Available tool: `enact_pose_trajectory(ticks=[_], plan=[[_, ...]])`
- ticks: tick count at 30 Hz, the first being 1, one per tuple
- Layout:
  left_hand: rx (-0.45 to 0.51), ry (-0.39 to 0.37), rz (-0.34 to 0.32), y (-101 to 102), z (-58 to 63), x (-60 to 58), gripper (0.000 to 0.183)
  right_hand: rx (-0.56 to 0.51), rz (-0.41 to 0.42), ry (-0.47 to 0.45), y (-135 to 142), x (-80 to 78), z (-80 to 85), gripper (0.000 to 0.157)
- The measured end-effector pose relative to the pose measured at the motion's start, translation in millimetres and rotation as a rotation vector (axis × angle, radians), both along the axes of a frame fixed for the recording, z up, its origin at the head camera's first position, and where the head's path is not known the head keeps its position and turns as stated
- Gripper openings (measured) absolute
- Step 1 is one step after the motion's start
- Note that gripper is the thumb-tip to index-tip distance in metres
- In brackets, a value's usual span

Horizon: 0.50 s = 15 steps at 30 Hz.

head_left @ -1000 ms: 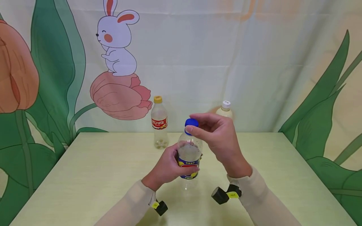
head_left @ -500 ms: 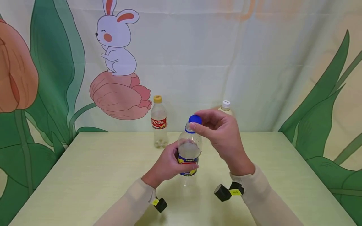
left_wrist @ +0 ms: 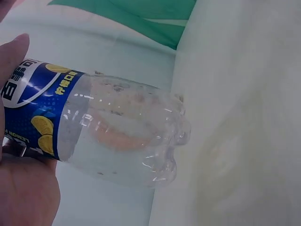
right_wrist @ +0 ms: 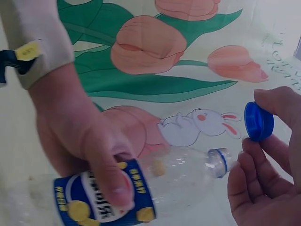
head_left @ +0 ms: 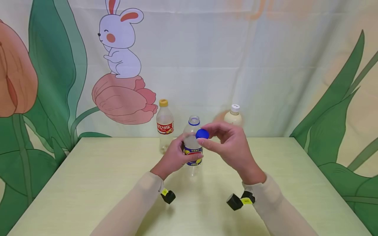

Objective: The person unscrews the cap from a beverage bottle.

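My left hand (head_left: 175,158) grips a clear plastic bottle (head_left: 190,142) round its blue label with lemon pictures. The bottle is upright with its mouth uncovered, a blue ring left on the neck. In the left wrist view its ridged clear base (left_wrist: 164,141) shows above the table surface. A blue bottle cap (head_left: 202,134) is pinched between thumb and forefinger of my right hand (head_left: 231,147), just right of the bottle's neck. The right wrist view shows the hollow inside of the cap (right_wrist: 258,121), apart from the open neck (right_wrist: 218,162).
Behind my left hand stands a clear bottle with a yellow cap and red label (head_left: 165,124). A bottle of pale contents with a white cap (head_left: 233,117) is partly hidden behind my right hand. A printed curtain (head_left: 189,65) hangs along the table's (head_left: 118,183) far edge.
The blue cap has come off the bottle and moved down beside its neck in my right hand. My left hand has moved the bottle farther forward and slightly left.
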State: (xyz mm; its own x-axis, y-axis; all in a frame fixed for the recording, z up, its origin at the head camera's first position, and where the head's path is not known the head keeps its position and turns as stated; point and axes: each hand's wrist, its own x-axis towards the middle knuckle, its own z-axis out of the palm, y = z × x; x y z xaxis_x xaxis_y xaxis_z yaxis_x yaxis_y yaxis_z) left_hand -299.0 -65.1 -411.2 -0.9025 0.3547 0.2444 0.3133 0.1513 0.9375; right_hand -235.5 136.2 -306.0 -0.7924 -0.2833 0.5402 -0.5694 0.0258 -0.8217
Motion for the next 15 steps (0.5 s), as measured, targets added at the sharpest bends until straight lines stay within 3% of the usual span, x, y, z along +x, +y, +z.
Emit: enact_pose_trajectory(ticks=[6,15], plan=[[-0.04,0.033,0.041,7,5.4,-23.8,0.064,0.058,0.043,0.009,-1,-8.3,-21.2,0.025],[-0.032,-0.004,0.094,14,6.3,-48.3,0.066,0.18,0.038,-0.03,2,-29.7,-63.5,0.022]])
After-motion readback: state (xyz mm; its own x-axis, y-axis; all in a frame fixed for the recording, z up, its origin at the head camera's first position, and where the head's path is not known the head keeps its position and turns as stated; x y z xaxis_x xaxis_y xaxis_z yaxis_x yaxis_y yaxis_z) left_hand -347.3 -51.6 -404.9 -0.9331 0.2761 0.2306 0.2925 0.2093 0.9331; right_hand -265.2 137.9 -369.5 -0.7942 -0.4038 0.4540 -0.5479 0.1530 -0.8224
